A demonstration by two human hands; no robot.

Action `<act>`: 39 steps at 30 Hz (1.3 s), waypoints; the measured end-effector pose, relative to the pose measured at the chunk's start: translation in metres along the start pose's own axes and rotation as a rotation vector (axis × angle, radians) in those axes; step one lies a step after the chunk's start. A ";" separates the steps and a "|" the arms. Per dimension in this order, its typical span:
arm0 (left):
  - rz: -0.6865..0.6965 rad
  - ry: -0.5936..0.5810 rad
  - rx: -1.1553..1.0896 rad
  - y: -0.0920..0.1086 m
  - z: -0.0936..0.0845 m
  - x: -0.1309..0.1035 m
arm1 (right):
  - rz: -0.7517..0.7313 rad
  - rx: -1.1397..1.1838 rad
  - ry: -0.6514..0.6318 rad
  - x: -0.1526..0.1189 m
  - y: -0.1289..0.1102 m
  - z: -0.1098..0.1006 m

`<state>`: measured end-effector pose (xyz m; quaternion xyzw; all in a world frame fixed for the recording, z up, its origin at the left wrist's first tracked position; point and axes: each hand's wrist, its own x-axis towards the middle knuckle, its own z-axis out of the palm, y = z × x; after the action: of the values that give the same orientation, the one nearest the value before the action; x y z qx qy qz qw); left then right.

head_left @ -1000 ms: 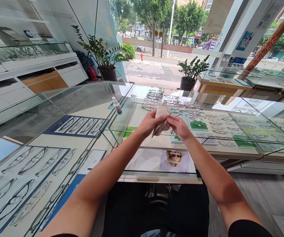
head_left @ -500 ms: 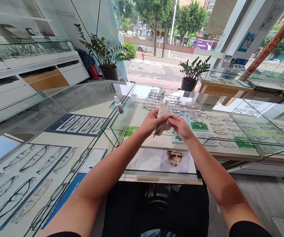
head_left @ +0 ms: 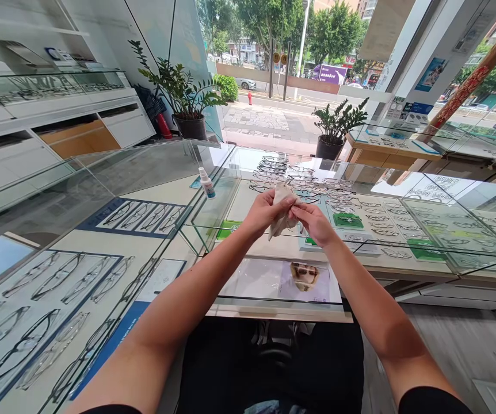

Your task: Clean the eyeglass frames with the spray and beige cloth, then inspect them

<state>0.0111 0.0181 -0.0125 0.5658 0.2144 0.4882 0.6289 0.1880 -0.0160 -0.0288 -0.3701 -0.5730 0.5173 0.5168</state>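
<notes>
A crumpled beige cloth (head_left: 279,215) is folded in my left hand (head_left: 266,214), with the thumb pressed across it. My right hand (head_left: 312,221) meets the cloth's right side, thumb and fingers pinched together. What lies between those right fingertips is too small to make out. A thin dark line shows at the cloth's top edge; anything inside the folds is hidden. Both hands are raised over the glass display counter (head_left: 265,302). To the left, a small white spray bottle (head_left: 207,185) stands upright on the glass.
Rows of eyeglasses (head_left: 338,195) fill the case beyond my hands. More frames lie on blue-edged trays (head_left: 121,261) at left. Glass edges run close under both forearms. Potted plants (head_left: 191,123) stand by the window, and a leaflet (head_left: 306,282) lies below my hands.
The cloth has shifted slightly in my left hand, its folds turned a little. Both hands stay close together in nearly the same place.
</notes>
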 end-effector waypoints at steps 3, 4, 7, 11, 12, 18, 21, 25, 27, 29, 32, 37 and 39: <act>0.001 -0.004 -0.001 0.000 0.000 0.000 | -0.013 -0.021 -0.017 0.000 0.000 0.001; -0.004 0.000 -0.001 0.000 0.000 0.000 | -0.021 -0.031 -0.023 0.000 -0.001 0.001; -0.017 0.040 0.004 -0.001 0.000 -0.001 | -0.043 -0.059 -0.034 0.000 -0.002 0.003; -0.020 0.026 0.018 0.000 -0.001 0.000 | -0.049 -0.052 -0.042 0.000 -0.003 0.004; -0.025 0.015 0.021 0.001 -0.001 0.001 | -0.045 -0.046 -0.047 0.000 -0.002 0.004; -0.036 -0.049 0.032 -0.001 -0.012 0.006 | -0.051 -0.062 -0.033 0.000 -0.003 0.002; -0.034 -0.076 0.013 -0.004 -0.017 0.009 | -0.056 -0.055 -0.015 0.001 -0.004 0.002; -0.047 -0.121 -0.042 -0.004 -0.022 0.010 | -0.012 -0.023 0.025 0.001 -0.005 0.000; -0.061 -0.147 -0.060 -0.002 -0.024 0.009 | 0.014 -0.003 0.040 0.001 -0.005 -0.001; -0.075 -0.171 -0.072 0.000 -0.024 0.008 | 0.028 0.016 0.047 0.002 -0.006 -0.001; -0.102 -0.195 -0.074 0.002 -0.024 0.007 | 0.039 0.040 0.053 0.002 -0.008 -0.001; -0.106 -0.204 -0.050 0.004 -0.022 0.007 | 0.039 0.047 0.058 0.001 -0.009 0.000; -0.098 -0.209 -0.041 0.004 -0.021 0.007 | 0.038 0.052 0.056 0.002 -0.008 0.000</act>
<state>-0.0042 0.0339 -0.0126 0.5894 0.1650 0.3997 0.6824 0.1888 -0.0157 -0.0210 -0.3818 -0.5375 0.5310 0.5323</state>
